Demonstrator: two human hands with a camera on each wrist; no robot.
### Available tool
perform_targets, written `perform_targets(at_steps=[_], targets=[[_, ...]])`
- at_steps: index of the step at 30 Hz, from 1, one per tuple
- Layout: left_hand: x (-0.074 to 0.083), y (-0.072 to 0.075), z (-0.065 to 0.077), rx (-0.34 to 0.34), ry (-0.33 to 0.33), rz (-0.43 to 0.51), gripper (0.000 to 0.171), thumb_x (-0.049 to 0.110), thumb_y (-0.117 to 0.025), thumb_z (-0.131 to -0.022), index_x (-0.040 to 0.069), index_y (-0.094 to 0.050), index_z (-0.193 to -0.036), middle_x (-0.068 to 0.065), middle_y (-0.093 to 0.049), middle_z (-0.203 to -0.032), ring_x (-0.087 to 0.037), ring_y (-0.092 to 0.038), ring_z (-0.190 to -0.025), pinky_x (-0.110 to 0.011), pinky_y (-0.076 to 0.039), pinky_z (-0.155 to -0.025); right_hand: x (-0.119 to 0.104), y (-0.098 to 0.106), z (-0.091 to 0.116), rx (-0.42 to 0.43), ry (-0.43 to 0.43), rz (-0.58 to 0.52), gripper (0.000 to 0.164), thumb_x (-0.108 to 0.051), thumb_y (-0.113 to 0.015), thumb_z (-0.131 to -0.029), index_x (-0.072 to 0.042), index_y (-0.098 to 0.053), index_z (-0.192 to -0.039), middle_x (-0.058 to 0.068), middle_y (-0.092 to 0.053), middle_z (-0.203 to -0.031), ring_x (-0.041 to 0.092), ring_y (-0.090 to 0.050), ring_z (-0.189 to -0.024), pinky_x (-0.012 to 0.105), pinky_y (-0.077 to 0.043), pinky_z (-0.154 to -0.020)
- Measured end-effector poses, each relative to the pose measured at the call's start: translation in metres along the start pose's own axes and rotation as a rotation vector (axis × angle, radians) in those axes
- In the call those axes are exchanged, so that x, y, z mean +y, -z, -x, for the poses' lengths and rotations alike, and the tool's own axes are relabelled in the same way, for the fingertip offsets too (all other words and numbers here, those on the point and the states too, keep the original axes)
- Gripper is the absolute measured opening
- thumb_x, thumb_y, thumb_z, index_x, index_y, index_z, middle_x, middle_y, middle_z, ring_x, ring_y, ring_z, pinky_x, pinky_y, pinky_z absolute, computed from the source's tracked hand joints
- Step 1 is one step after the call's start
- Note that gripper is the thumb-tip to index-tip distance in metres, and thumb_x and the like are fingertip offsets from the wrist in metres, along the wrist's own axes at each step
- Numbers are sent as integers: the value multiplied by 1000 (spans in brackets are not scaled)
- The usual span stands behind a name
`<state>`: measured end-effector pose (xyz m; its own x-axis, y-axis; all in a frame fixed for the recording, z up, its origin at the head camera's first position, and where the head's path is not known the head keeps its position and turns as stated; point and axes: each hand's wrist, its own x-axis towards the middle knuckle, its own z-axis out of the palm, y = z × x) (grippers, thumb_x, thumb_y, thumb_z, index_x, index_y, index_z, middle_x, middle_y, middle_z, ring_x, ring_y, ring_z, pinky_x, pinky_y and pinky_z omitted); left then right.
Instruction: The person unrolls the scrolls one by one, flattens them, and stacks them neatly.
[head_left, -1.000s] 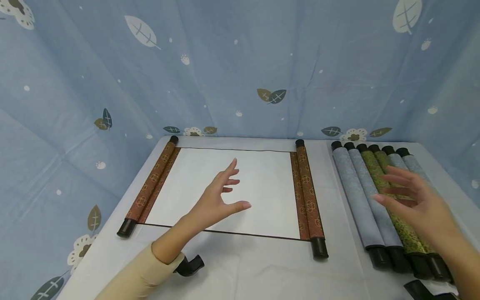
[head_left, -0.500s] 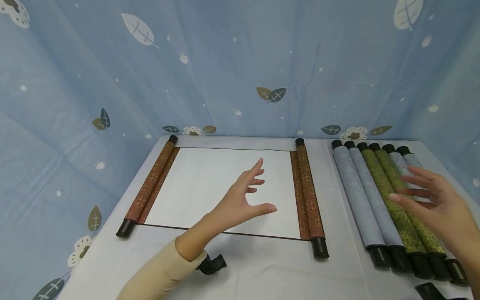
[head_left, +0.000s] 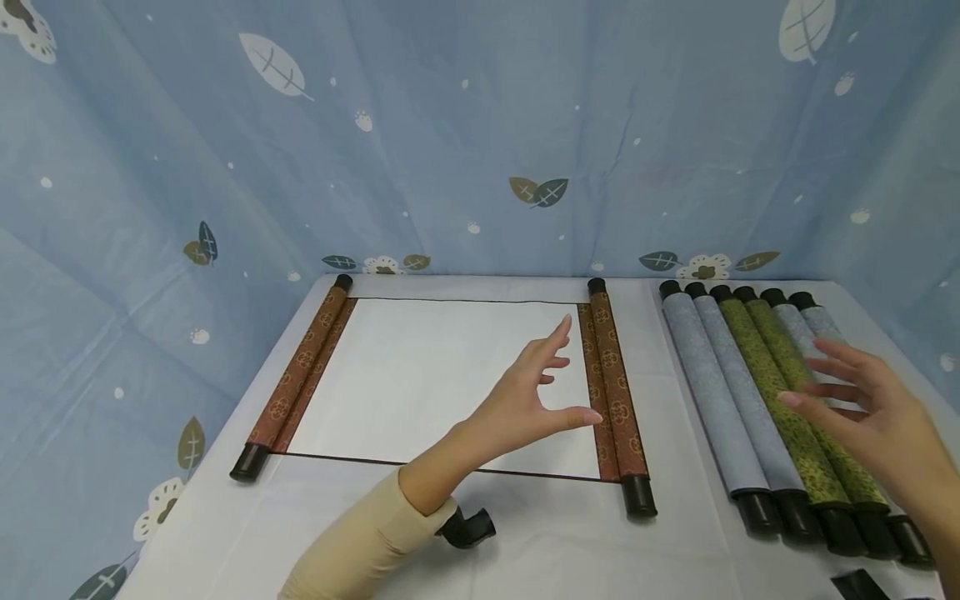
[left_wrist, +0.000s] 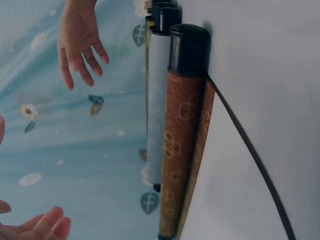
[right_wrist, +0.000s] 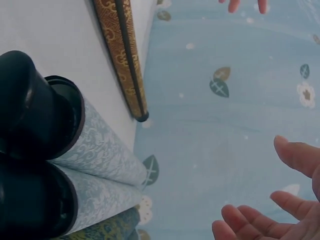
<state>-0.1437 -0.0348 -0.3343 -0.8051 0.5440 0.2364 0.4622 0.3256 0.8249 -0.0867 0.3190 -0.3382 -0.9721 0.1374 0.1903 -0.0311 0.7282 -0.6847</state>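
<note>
A hanging scroll lies partly unrolled, its white paper point(head_left: 420, 375) between a left roller point(head_left: 300, 367) and a right roller point(head_left: 617, 383), both in reddish-brown flowered cloth with black end knobs. My left hand point(head_left: 525, 408) hovers over the paper's right part, thumb and fingers spread wide, thumb tip overlapping the brown strip in the head view. Nothing is in it. At the right, my right hand point(head_left: 870, 400) is held above a row of rolled scrolls, pale blue point(head_left: 712, 392) and green point(head_left: 780, 400), with relaxed fingers parted from the thumb. It also holds nothing.
The white-covered table point(head_left: 555, 542) meets a blue leaf-patterned curtain point(head_left: 450, 150) behind and at the sides. Black knobs point(head_left: 757, 512) of the rolled scrolls point toward the front. A black strap piece point(head_left: 468, 529) hangs below the left cuff; another point(head_left: 858, 583) shows under the right wrist.
My left hand has travelled rightward over the paper, from its middle to near the right roller. My right hand shifted slightly right, then stayed about there. The scrolls have not moved.
</note>
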Motion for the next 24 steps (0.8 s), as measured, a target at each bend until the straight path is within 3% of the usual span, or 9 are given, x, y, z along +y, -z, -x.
perform_targets(at_steps=[7, 8, 11, 14, 19, 24], targets=[[-3, -11, -7, -8, 18, 34, 99, 35, -75, -81, 38, -5, -150, -2, -32, -147, -10, -46, -124, -29, -42, -98, 8, -6, -2, -35, -35, 9, 81, -26, -65, -90, -18, -14, -153, 38, -26, -142, -21, -30, -85, 9, -38, -56], [-4, -12, -8, -10, 27, 37, 99, 36, -75, -81, 39, -5, -150, -2, -32, -148, -10, -46, -124, -29, -42, -98, 9, -7, -3, -39, -37, 14, 82, -27, -65, -90, -17, -14, -153, 39, -26, -142, -16, -37, -87, 12, -40, -55], [-7, -15, -9, -37, 45, 16, 99, 39, -74, -81, 41, -4, -149, -1, -31, -148, -9, -44, -126, -33, -42, -99, 12, -9, -4, -52, -46, 36, 83, -29, -65, -90, -15, -13, -153, 39, -26, -142, 17, -54, -95, 22, -45, -54], [-10, -18, -11, -72, 56, -26, 98, 42, -73, -81, 42, -2, -149, 0, -30, -149, -10, -43, -127, -35, -42, -99, 13, -10, -4, -59, -50, 53, 83, -29, -65, -90, -10, -13, -153, 40, -26, -141, 53, -43, -102, 36, -48, -55], [-11, -24, -14, -108, 75, -40, 97, 46, -71, -81, 44, -1, -148, 0, -30, -149, -9, -42, -128, -33, -42, -99, 12, -11, -6, -87, -35, 62, 82, -28, -65, -90, 0, -15, -150, 43, -28, -137, 56, -43, -103, 53, -47, -60], [-10, -31, -21, -128, 85, -29, 96, 46, -70, -82, 43, 0, -148, -1, -30, -149, -11, -43, -127, -32, -43, -95, 21, -14, -11, -106, -19, 60, 83, -27, -66, -90, 2, -16, -149, 44, -29, -133, 58, -43, -102, 55, -48, -61]])
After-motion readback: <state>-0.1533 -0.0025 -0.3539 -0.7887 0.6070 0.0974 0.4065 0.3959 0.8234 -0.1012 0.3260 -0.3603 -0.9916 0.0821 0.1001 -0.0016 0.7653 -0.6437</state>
